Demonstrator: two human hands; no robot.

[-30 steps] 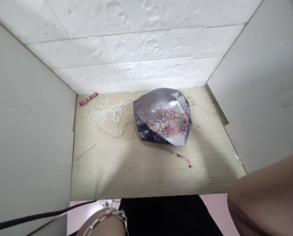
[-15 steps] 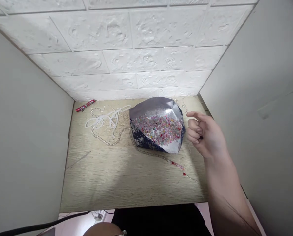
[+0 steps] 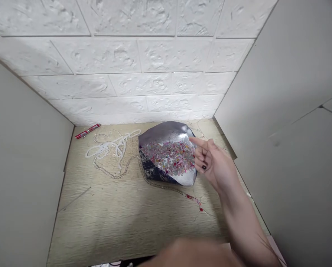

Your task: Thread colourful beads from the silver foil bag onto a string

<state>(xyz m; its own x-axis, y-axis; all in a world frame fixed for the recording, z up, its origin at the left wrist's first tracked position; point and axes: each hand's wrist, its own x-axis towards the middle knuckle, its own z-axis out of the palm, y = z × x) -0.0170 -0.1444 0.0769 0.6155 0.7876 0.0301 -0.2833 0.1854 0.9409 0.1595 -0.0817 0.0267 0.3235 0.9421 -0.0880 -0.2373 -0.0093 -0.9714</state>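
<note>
My right hand (image 3: pixel 210 161) is at the right rim of a foil-lined bag (image 3: pixel 166 130), its index finger stretched toward the bag. The other fingers are curled into the palm, and the thumb lies along the index finger. Anything held in it is too small to make out. Many small coloured beads (image 3: pixel 168 155) lie inside the bag. A beaded strand (image 3: pixel 166 186) runs along the bag's front and ends in red and pink beads (image 3: pixel 195 200). At the bottom edge is a blurred patch of skin, probably my left hand or arm (image 3: pixel 194 256); its fingers do not show.
Left of the bag lie a tangled white bead string (image 3: pixel 107 148) and a clear beaded strand (image 3: pixel 113 177). A red packet (image 3: pixel 87 131) rests by the back wall. A thin needle-like rod (image 3: pixel 77 198) is on the wooden table (image 3: pixel 104 218). Panels stand on both sides.
My right hand has moved left, from beside the bag to over its right rim. The blurred skin at the bottom has come up and to the right. The view has tilted slightly.
</note>
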